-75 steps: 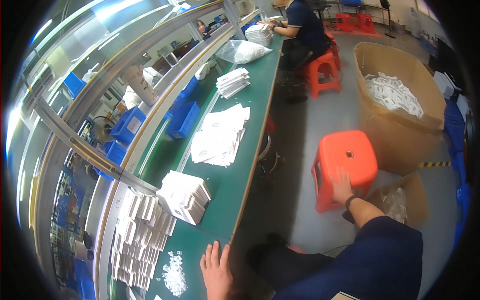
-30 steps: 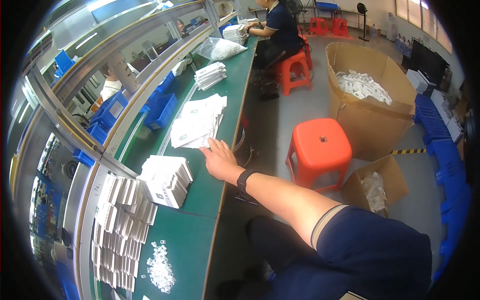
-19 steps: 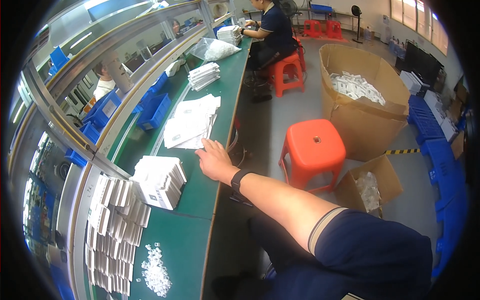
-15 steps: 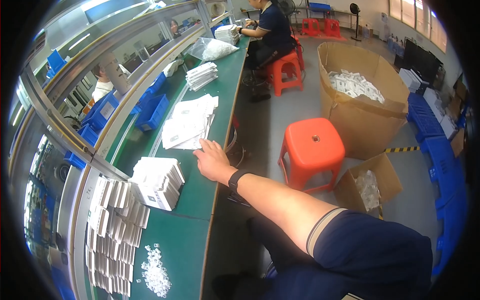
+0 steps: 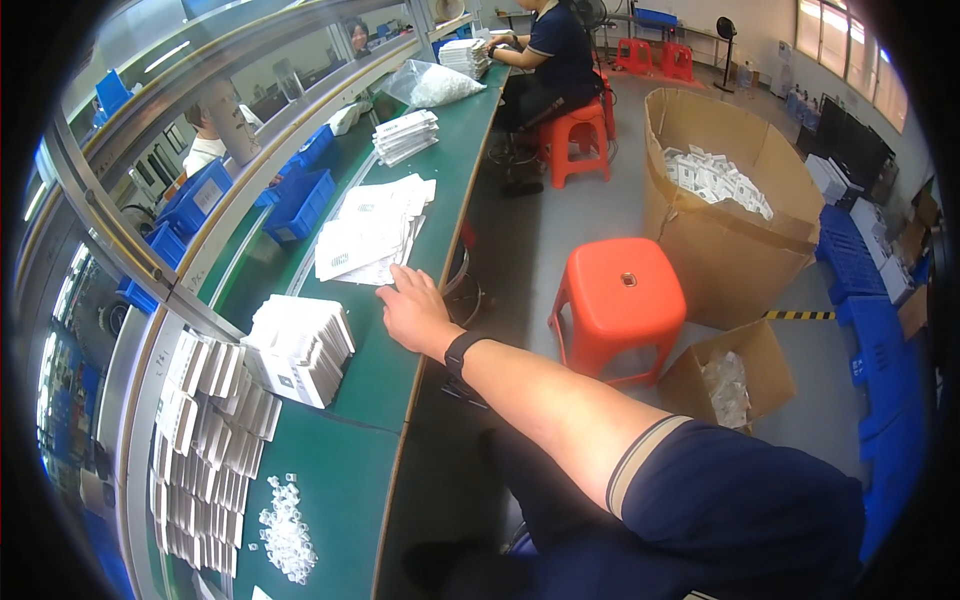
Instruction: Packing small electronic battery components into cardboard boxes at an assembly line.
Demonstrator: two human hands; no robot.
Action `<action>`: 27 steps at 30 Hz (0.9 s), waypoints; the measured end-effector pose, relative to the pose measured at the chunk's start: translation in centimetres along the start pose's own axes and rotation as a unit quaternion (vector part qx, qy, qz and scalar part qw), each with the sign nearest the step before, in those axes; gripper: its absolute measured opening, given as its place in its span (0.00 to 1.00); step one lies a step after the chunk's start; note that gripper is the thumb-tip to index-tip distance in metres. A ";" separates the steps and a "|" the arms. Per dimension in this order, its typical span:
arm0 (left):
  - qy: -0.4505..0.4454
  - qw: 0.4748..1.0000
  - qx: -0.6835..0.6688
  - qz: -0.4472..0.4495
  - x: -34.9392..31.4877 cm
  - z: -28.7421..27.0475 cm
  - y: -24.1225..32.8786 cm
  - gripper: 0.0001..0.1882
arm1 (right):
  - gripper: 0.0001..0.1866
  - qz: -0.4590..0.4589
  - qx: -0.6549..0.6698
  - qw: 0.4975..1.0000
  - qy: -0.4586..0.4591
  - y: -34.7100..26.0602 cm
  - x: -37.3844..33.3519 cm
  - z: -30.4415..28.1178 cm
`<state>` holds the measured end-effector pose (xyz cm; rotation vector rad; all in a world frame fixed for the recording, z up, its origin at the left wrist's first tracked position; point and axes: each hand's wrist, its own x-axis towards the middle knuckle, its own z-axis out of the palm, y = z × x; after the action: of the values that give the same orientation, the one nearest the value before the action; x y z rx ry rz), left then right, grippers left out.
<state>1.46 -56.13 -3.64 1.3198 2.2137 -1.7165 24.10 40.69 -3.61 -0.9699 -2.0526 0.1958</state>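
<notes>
My right hand (image 5: 415,312) reaches over the green workbench (image 5: 345,395), palm down and fingers somewhat apart, with a dark band at the wrist. Its fingertips are at the near right corner of a loose, fanned pile of flat white printed sleeves (image 5: 368,235); whether they touch it I cannot tell. No object shows in the hand. Nearer along the bench stands a block of white flat packs (image 5: 300,345), beside stacked rows of white folded pieces (image 5: 210,450). Close to the front lies a heap of small clear plastic pieces (image 5: 287,535). My left hand is out of view.
Farther along the bench are a small white stack (image 5: 405,138), a bag of white pieces (image 5: 435,85) and a seated co-worker (image 5: 555,40). Blue bins (image 5: 300,205) line the rack. Right of the bench stand a red stool (image 5: 625,290), a large carton (image 5: 720,240) and a smaller box (image 5: 770,385).
The whole view has shifted slightly, with the bench items sitting a little farther left. My right hand stays by the corner of the sleeve pile.
</notes>
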 end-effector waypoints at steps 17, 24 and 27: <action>0.042 0.990 -0.088 0.107 -2.2 -6.6 2.3 0.33 | 0.17 -0.014 0.027 0.999 0.032 0.1 -0.2 0.4; 0.061 0.978 -0.125 0.154 -2.2 -9.5 2.7 0.32 | 0.17 -0.015 0.027 0.999 0.033 0.2 -0.1 0.3; 0.069 0.972 -0.141 0.174 -2.0 -10.8 3.0 0.31 | 0.17 -0.014 0.025 0.999 0.024 0.0 -0.1 0.2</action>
<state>9.37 -48.47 -0.83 1.6673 2.0370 -1.1755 23.96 40.64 -3.78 -0.9064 -2.0069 0.2074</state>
